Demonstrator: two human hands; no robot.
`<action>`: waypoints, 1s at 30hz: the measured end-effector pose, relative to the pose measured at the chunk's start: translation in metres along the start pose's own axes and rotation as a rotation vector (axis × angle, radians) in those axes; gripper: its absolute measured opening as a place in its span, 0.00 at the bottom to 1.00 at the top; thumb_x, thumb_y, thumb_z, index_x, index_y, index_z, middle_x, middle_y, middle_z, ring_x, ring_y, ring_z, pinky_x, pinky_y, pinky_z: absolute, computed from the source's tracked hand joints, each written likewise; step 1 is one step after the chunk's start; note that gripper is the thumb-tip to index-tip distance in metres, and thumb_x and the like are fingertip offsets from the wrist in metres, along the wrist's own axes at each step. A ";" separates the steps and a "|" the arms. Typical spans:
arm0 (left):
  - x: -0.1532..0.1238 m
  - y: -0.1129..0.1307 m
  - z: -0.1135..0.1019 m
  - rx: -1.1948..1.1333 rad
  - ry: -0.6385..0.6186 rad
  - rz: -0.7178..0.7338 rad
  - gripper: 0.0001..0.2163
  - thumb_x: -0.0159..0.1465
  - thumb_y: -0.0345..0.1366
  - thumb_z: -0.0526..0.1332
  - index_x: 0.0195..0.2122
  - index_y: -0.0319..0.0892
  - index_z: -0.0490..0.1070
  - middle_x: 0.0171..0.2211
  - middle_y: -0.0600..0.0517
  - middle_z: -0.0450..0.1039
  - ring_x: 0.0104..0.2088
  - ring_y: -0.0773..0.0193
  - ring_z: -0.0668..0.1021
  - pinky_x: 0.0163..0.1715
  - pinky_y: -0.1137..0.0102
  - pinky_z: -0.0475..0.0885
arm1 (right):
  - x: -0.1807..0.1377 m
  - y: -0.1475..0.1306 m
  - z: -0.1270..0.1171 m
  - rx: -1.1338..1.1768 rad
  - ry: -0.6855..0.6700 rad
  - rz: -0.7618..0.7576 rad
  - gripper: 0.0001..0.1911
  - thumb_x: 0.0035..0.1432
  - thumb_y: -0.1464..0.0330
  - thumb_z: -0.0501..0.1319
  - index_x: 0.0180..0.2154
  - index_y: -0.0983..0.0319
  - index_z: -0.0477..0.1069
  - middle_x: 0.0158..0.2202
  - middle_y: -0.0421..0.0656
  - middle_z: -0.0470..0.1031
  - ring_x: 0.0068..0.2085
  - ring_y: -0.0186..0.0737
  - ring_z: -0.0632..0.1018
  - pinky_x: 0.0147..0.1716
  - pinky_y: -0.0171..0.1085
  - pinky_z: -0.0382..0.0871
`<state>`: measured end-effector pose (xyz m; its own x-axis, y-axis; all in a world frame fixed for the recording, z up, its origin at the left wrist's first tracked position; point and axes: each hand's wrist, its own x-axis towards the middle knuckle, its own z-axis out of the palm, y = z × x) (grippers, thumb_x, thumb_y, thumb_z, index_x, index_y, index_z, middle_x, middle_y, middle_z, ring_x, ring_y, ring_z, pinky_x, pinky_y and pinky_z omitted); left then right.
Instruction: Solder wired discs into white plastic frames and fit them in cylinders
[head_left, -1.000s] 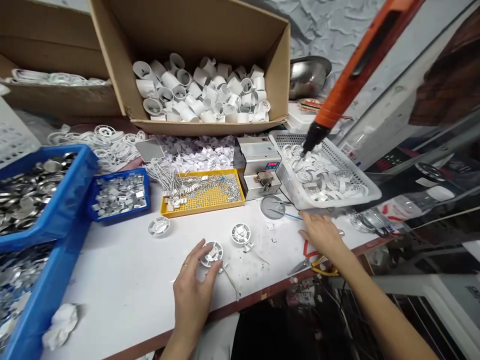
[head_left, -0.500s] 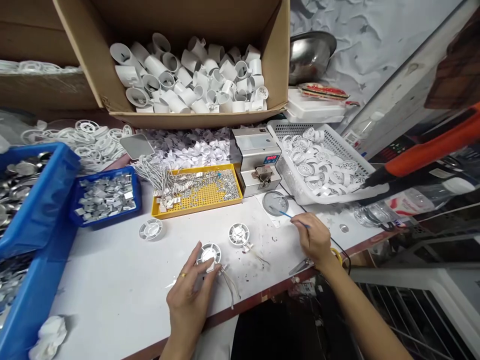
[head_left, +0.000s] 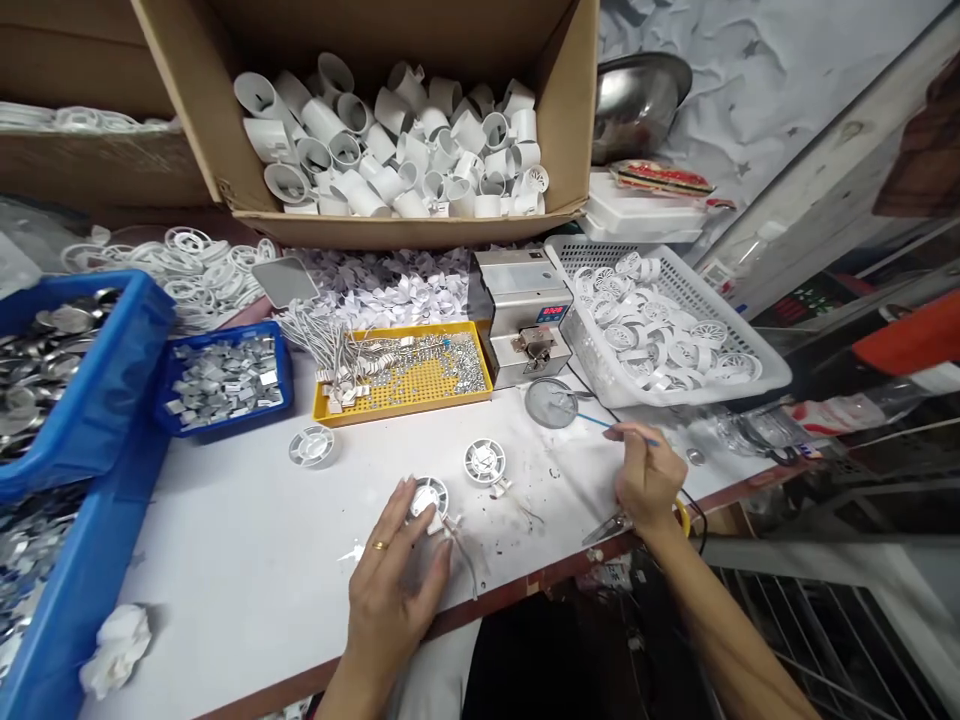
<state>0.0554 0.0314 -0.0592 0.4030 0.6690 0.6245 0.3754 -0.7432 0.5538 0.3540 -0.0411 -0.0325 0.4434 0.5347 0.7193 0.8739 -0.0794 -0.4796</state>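
Observation:
My left hand (head_left: 397,565) lies over a white round spoked plastic part (head_left: 433,494) with wires. Its index and middle fingertips touch the part, and the thumb is spread away. A small white connector (head_left: 435,522) shows at the index fingertip. My right hand (head_left: 651,475) pinches a thin blue stick (head_left: 596,420), whose far end reaches the shallow round grey dish (head_left: 541,408). Between the hands a second white spoked part (head_left: 484,461) with wires lies flat. Another white spoked part (head_left: 311,446) sits farther left.
A yellow tray (head_left: 405,409) of small metal pieces and wired connectors stands behind, beside a metal machine (head_left: 517,290) with a red display. A white basket (head_left: 765,372) of round parts is right, blue bins (head_left: 142,300) left, a cardboard box (head_left: 420,232) of white tubes behind. Tweezers (head_left: 606,528) lie near the front edge.
My left thumb has moved away from the connector, opening the hand. My right hand has shifted right a little with the stick, which now lies flatter. The whole view has shifted slightly.

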 end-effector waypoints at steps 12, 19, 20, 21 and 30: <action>-0.007 0.005 0.001 -0.292 0.062 -0.533 0.19 0.55 0.39 0.71 0.46 0.46 0.72 0.49 0.47 0.76 0.50 0.55 0.78 0.51 0.59 0.75 | -0.049 -0.105 -0.008 0.711 -0.171 -0.065 0.10 0.64 0.71 0.52 0.39 0.62 0.73 0.28 0.44 0.75 0.31 0.43 0.77 0.29 0.43 0.71; -0.011 0.007 0.004 -0.348 0.088 -0.568 0.25 0.53 0.42 0.71 0.51 0.49 0.67 0.48 0.51 0.75 0.47 0.59 0.79 0.49 0.63 0.75 | -0.055 -0.109 0.000 0.645 -0.269 -0.119 0.11 0.64 0.74 0.51 0.41 0.63 0.71 0.29 0.44 0.74 0.32 0.42 0.77 0.28 0.43 0.72; -0.011 0.007 0.004 -0.351 0.087 -0.569 0.25 0.53 0.42 0.71 0.51 0.49 0.67 0.48 0.51 0.75 0.47 0.60 0.79 0.49 0.63 0.75 | -0.055 -0.108 0.000 0.642 -0.267 -0.129 0.10 0.64 0.75 0.52 0.41 0.63 0.71 0.30 0.44 0.74 0.32 0.42 0.77 0.28 0.43 0.72; -0.010 0.006 0.005 -0.354 0.086 -0.572 0.25 0.53 0.42 0.71 0.51 0.49 0.67 0.48 0.51 0.75 0.46 0.60 0.79 0.49 0.63 0.75 | -0.056 -0.108 -0.001 0.641 -0.272 -0.137 0.11 0.64 0.75 0.51 0.41 0.64 0.71 0.30 0.44 0.74 0.32 0.42 0.77 0.29 0.43 0.72; -0.011 0.004 0.006 -0.379 0.059 -0.564 0.24 0.54 0.41 0.71 0.50 0.48 0.67 0.48 0.49 0.75 0.48 0.58 0.78 0.49 0.60 0.75 | -0.009 -0.125 -0.006 0.580 -0.542 -0.307 0.12 0.62 0.78 0.53 0.44 0.62 0.69 0.31 0.44 0.74 0.33 0.41 0.77 0.29 0.41 0.72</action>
<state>0.0575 0.0208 -0.0675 0.1808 0.9615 0.2069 0.1922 -0.2408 0.9513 0.2421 -0.0414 0.0243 -0.0830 0.8027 0.5906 0.6340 0.4998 -0.5902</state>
